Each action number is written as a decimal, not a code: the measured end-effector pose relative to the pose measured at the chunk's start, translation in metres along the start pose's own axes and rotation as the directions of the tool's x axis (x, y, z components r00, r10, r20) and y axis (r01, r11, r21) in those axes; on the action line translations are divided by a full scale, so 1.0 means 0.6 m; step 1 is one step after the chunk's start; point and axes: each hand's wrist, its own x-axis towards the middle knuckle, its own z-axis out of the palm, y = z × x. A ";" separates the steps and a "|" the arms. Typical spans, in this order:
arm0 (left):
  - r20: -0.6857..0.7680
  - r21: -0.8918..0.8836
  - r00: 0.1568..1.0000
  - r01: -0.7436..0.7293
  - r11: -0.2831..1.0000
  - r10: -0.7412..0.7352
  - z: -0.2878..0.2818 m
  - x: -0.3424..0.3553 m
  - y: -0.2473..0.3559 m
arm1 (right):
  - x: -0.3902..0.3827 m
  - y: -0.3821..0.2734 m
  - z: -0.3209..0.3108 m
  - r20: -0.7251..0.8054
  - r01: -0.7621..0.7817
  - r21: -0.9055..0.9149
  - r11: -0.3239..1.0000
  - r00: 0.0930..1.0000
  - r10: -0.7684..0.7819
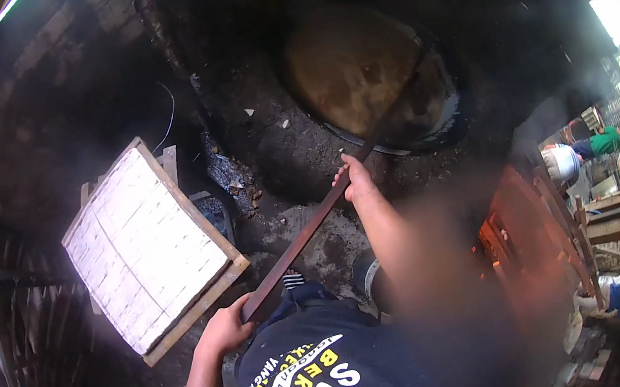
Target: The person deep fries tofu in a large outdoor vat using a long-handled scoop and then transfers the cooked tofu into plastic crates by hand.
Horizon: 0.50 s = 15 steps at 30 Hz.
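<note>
I hold a long dark wooden paddle [301, 242] in both hands. My left hand [228, 324] is closed round its near end, low at the middle left. My right hand [353, 175] grips it farther up the shaft. The far end of the paddle reaches into a large round pan [335, 63] of murky brown liquid at the top, where dark haze blurs the tip. Left of my hands, a wooden-framed tray [237, 269] bears a white slab [145, 248] scored into small blocks.
An orange glow among reddish boards [508, 221] is at the right. A dark bucket [371, 288] stands by my body, partly hidden. A person in green [604, 142] is at the far right near a white container [559, 162]. Slatted racks [4, 331] line the left.
</note>
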 end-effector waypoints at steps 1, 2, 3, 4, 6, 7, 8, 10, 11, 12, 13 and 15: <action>-0.001 0.026 1.000 0.020 0.999 -0.020 0.002 -0.009 -0.005 | -0.007 0.008 0.004 0.029 0.003 -0.013 1.000 1.000 -0.002; -0.001 0.054 0.999 0.043 0.998 -0.043 0.003 -0.019 -0.012 | -0.014 0.015 0.013 0.033 -0.003 -0.023 1.000 0.999 0.004; -0.004 0.045 0.999 0.050 0.998 -0.050 0.006 -0.029 -0.019 | -0.022 0.021 0.021 0.048 -0.016 -0.030 0.999 0.999 0.017; -0.024 0.055 0.997 0.068 0.996 -0.067 0.009 -0.038 -0.027 | -0.029 0.026 0.028 0.063 -0.028 -0.035 0.999 0.998 0.030; -0.043 0.065 0.995 0.091 0.994 -0.088 0.013 -0.059 -0.029 | -0.048 0.028 0.049 0.090 -0.045 -0.040 0.998 0.995 0.049; -0.048 0.035 0.994 0.102 0.994 -0.100 0.014 -0.070 -0.027 | -0.057 0.028 0.058 0.116 -0.058 -0.038 0.998 0.991 0.062; -0.049 0.009 0.993 0.108 0.994 -0.108 0.014 -0.078 -0.023 | -0.070 0.027 0.064 0.112 -0.059 -0.035 0.998 0.992 0.063; -0.049 -0.022 0.992 0.113 0.993 -0.114 0.020 -0.091 -0.020 | -0.090 0.020 0.076 0.195 -0.008 -0.034 0.999 0.981 0.015; -0.050 -0.052 0.992 0.115 0.992 -0.117 0.023 -0.094 -0.020 | -0.097 0.014 0.078 0.192 -0.007 -0.034 0.999 0.981 0.014; -0.046 -0.051 0.992 0.113 0.992 -0.116 0.025 -0.090 -0.020 | -0.104 0.009 0.080 0.220 0.015 -0.043 0.999 0.976 -0.005; -0.028 -0.138 0.998 0.047 0.989 -0.051 0.026 -0.082 -0.022 | -0.108 0.004 0.081 0.247 0.037 -0.050 0.998 0.969 -0.024; 0.000 -0.215 1.000 -0.028 0.976 0.029 0.030 -0.064 -0.030 | -0.095 -0.012 0.070 0.162 0.083 -0.081 0.993 0.984 -0.069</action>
